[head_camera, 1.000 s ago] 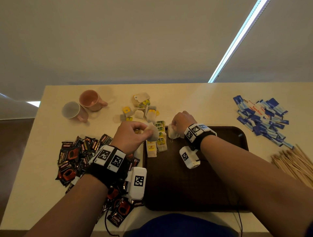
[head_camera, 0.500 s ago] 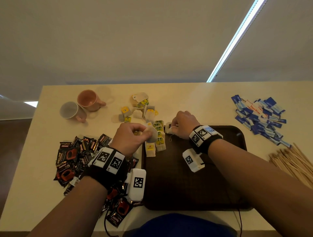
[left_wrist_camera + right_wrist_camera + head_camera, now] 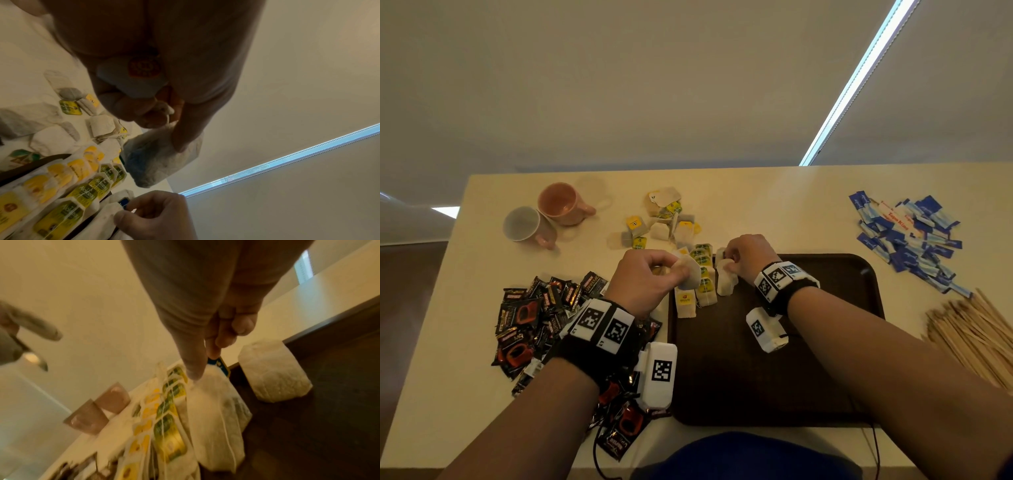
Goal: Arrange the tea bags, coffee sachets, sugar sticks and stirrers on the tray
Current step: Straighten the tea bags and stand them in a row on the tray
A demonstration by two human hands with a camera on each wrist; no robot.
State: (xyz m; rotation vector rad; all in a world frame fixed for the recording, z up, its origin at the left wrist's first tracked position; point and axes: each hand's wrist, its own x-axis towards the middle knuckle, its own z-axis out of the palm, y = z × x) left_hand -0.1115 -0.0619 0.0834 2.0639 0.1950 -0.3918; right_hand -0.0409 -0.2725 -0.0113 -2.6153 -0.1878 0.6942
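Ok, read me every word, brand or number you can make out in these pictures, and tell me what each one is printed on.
"Alokozay": green tags of the tea bags lined up on the tray, left wrist view.
"SUPREMO": a black coffee sachet, head view; the other sachets' print is too small.
Red lettering on a white sugar stick: too blurred to read.
Yellow tea tags: logos only, text unreadable.
Wrist bands: square black-and-white codes, no words.

Tea bags (image 3: 697, 279) overlap in rows on tray (image 3: 825, 359).

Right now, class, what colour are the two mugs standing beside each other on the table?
Both mugs are pink outside; one has a white inside. Head view shows them best.
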